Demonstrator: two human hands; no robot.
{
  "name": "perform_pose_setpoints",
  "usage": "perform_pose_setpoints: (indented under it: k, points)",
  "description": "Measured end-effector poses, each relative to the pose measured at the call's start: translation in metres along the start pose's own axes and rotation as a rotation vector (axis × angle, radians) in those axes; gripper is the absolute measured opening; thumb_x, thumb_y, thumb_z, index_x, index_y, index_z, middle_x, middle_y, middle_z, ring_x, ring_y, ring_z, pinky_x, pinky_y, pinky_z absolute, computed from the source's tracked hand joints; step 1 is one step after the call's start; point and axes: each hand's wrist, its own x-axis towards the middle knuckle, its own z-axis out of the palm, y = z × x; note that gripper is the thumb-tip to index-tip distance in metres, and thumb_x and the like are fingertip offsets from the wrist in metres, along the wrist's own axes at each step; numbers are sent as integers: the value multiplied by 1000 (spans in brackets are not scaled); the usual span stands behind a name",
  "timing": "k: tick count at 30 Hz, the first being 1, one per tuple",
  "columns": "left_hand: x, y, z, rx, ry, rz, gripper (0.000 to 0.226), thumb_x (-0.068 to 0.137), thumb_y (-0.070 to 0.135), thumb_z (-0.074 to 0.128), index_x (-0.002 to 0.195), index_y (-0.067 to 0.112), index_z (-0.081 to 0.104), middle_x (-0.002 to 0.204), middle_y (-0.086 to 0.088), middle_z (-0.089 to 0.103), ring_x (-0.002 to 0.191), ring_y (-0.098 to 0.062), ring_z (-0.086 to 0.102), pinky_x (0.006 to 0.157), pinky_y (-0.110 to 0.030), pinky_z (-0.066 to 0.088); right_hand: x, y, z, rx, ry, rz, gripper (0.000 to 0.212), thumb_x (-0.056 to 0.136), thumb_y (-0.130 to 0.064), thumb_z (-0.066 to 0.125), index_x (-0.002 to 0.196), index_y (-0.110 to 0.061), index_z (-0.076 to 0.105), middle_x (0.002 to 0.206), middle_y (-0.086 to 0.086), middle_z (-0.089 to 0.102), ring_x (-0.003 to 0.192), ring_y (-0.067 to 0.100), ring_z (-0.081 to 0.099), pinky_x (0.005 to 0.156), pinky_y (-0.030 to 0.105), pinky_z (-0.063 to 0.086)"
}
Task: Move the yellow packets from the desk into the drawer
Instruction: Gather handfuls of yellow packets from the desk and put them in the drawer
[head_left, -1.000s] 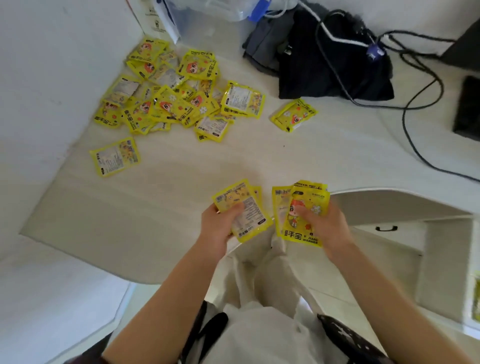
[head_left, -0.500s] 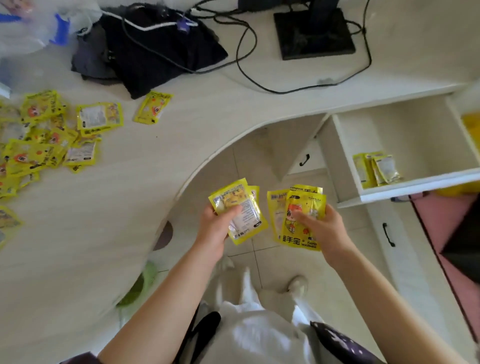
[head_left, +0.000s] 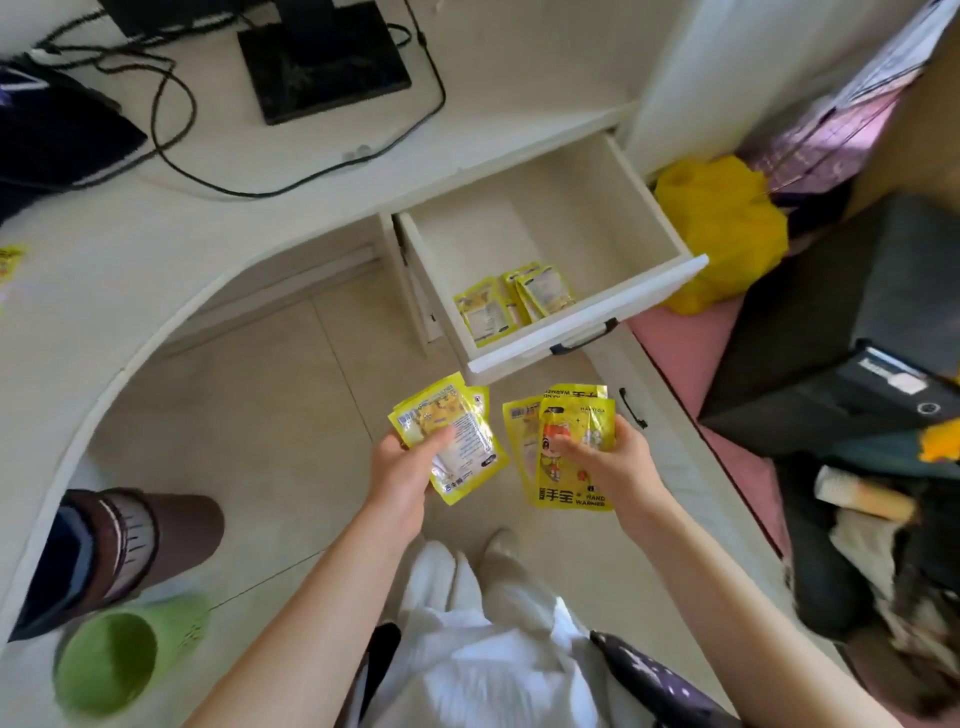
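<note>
Head view: we see the left hand (head_left: 402, 470) pinching a few yellow packets (head_left: 452, 439), thumb on top. The right hand (head_left: 615, 457) pinches another stack (head_left: 569, 447) just beside it. Ahead of the right hand, the open drawer (head_left: 587, 332) holds more packets (head_left: 511, 304).

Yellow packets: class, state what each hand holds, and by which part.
Left hand grips a few yellow packets at their lower left edge; right hand grips several more packets along their right side.
</note>
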Motion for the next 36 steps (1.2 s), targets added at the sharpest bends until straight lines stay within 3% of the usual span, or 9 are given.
perform_pose_setpoints:
  k: [4,11,13,17,21,26,29,33,36]
  points:
    - [6,8,47,32,-15,5,19,80,6,75,96,12,67,95,-7,74,83,-21,71,67,-29,54,23,-10,-37,23,31,10,38,72,-22,82,105,-21,63,93,0,73,79,16,72,56,27,54]
    - [44,39,112,55,-24,-13,28,77,12,80,100,12,66,100,-8,75,94,-23,71,90,-39,54,84,-59,-78,23,50,-19,37,73,-21,82,104,-21,62,92,0,73,72,13,71,54,26,52]
    - [60,50,130,57,-19,-27,30,76,12,80,102,11,65,100,-8,75,93,-23,71,88,-40,55,104,-77,-87,24,55,-26,39,72,-19,82,106,-18,62,93,2,73,75,16,72,56,29,56]
    - [94,72,166,53,-18,-37,32,78,13,79,106,12,65,100,-8,75,87,-22,72,69,-31,56,148,-115,-101,19,51,-31,39,72,-18,82,106,-18,63,94,3,73,79,19,72,58,30,58]
    - [122,89,199,59,8,-70,37,74,16,82,107,10,65,100,-10,75,92,-27,72,88,-46,57,192,-145,-111,-24,39,-16,39,72,-21,82,106,-20,63,94,1,73,81,19,72,66,36,60]
    - [154,95,232,48,83,-114,51,63,26,88,105,12,62,103,-9,73,96,-26,70,95,-48,52,243,-172,-119,-108,-5,-33,40,74,-23,81,108,-22,61,94,0,73,82,19,72,69,41,61]
    - [173,92,247,34,131,-122,69,45,37,91,104,13,65,103,-8,74,96,-27,70,94,-51,53,274,-182,-120,-160,-28,-48,32,74,-23,81,97,-30,60,93,-2,72,84,17,71,73,41,60]
    - [200,83,264,-48,189,-153,106,33,45,93,125,10,54,122,-12,65,110,-30,64,99,-52,48,313,-193,-116,-260,-94,-87,31,75,-26,81,91,-33,56,90,-7,70,84,13,69,66,32,58]
    - [205,87,281,-82,224,-169,90,55,33,89,131,10,48,128,-12,61,115,-32,60,103,-55,44,341,-194,-113,-316,-154,-74,35,75,-29,80,102,-28,58,94,-4,70,84,12,69,60,28,57]
